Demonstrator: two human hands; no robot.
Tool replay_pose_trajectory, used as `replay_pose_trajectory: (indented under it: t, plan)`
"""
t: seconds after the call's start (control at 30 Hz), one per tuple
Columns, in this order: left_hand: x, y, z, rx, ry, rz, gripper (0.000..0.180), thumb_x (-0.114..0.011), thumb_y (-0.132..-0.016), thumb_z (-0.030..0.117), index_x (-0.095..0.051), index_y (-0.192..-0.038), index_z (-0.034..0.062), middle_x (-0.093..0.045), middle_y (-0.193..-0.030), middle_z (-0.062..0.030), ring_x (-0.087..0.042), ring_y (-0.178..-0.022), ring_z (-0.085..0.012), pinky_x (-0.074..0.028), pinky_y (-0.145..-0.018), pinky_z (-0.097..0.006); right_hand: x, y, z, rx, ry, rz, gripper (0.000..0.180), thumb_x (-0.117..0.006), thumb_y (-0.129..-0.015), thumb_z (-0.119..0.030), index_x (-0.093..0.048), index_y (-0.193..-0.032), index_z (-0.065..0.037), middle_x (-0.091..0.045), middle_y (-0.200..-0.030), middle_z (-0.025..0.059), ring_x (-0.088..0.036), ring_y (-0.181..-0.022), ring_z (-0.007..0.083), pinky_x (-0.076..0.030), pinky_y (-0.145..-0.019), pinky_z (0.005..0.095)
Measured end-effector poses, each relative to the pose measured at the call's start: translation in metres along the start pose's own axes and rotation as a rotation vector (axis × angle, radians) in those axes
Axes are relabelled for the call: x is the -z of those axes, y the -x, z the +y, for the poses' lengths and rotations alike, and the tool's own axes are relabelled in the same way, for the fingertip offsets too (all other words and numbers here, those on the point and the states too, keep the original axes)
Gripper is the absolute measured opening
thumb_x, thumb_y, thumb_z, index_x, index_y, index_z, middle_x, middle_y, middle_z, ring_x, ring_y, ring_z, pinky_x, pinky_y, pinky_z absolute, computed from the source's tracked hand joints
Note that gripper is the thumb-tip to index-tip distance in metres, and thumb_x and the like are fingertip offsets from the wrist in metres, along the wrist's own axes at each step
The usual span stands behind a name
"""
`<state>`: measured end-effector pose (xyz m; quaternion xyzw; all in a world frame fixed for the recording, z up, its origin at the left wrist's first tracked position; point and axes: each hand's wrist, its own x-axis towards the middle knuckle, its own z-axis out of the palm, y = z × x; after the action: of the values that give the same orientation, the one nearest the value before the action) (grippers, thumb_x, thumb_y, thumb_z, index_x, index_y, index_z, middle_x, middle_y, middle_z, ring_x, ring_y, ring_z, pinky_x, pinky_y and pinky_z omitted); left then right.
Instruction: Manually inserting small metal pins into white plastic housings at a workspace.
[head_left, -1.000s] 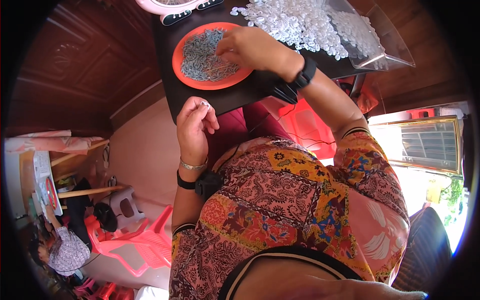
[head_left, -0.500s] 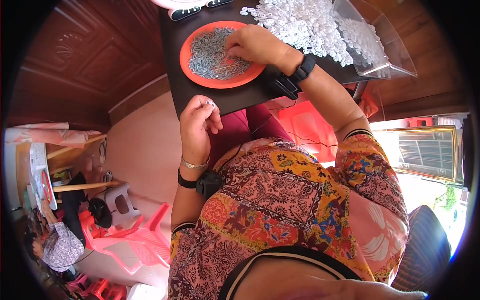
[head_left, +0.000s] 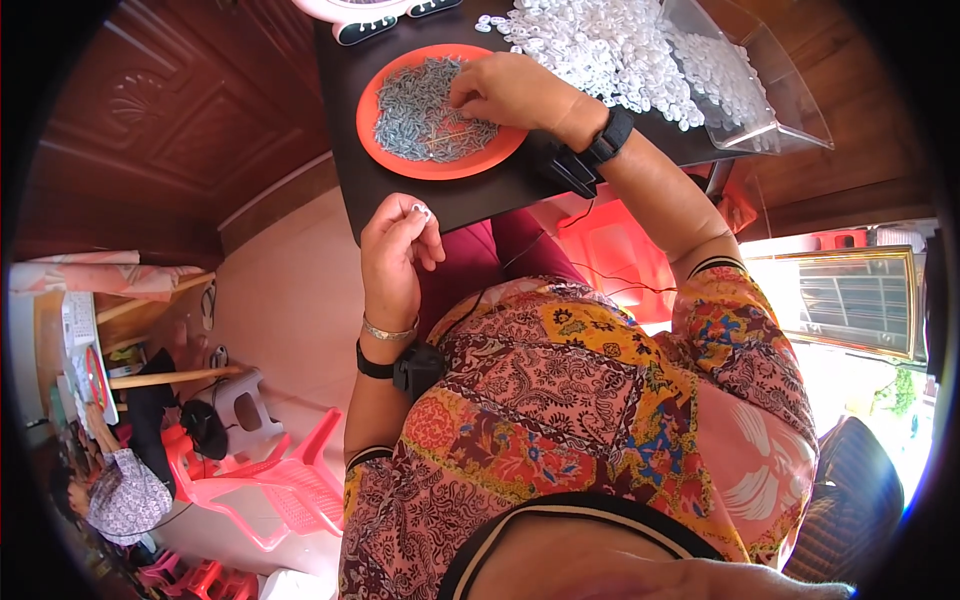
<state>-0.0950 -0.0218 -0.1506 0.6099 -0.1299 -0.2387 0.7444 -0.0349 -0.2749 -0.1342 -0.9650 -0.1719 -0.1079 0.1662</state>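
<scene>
now right hand (head_left: 505,92) pinching in orange plate (head_left: 400,150); left hand (head_left: 395,245) raised, holding white piece (head_left: 421,209).

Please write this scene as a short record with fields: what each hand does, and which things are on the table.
left hand: raised near the table edge, pinching a small white piece in its fingers
right hand: fingers down in the grey pieces
orange plate: holds the grey pieces
black table: bears the plate
white pieces: heaped beyond the right hand
clear box: on the table's right, white pieces inside
</scene>
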Motion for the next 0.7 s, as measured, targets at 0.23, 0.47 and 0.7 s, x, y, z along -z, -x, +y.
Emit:
replay_pose_trajectory:
  t: [0.23, 0.47, 0.7]
  plan:
    - [0.000, 0.000, 0.000, 0.007, -0.003, 0.002, 0.015, -0.043, -0.088, 0.017, -0.050, -0.081, 0.0060, -0.052, -0.067, -0.0034, -0.051, -0.056, -0.0125, -0.037, -0.050, -0.023, -0.008, -0.005, -0.009, -0.024, 0.244, -0.015, 0.008, -0.060, -0.075, -0.015, -0.064, -0.079, -0.010, -0.062, -0.081, 0.0088, -0.063, -0.079, 0.0298, -0.051, -0.068, 0.0404]
    - [0.001, 0.000, 0.000, 0.015, 0.012, 0.006, 0.014, -0.044, -0.088, 0.017, -0.050, -0.081, 0.0064, -0.053, -0.068, -0.0031, -0.051, -0.055, -0.0126, -0.037, -0.050, -0.023, 0.000, 0.001, -0.009, -0.050, -0.016, 0.067, 0.013, -0.060, -0.077, -0.018, -0.061, -0.083, -0.006, -0.063, -0.073, 0.0125, -0.062, -0.071, 0.0329, -0.050, -0.064, 0.0399]
    - [0.000, -0.003, 0.002, 0.003, -0.013, -0.011, 0.014, -0.044, -0.088, 0.018, -0.051, -0.082, 0.0065, -0.053, -0.068, -0.0031, -0.051, -0.055, -0.0126, -0.037, -0.050, -0.023, 0.003, 0.000, -0.005, -0.136, -0.344, 0.115, 0.015, -0.060, -0.086, -0.017, -0.062, -0.092, -0.004, -0.067, -0.076, 0.0085, -0.065, -0.070, 0.0195, -0.051, -0.065, 0.0311]
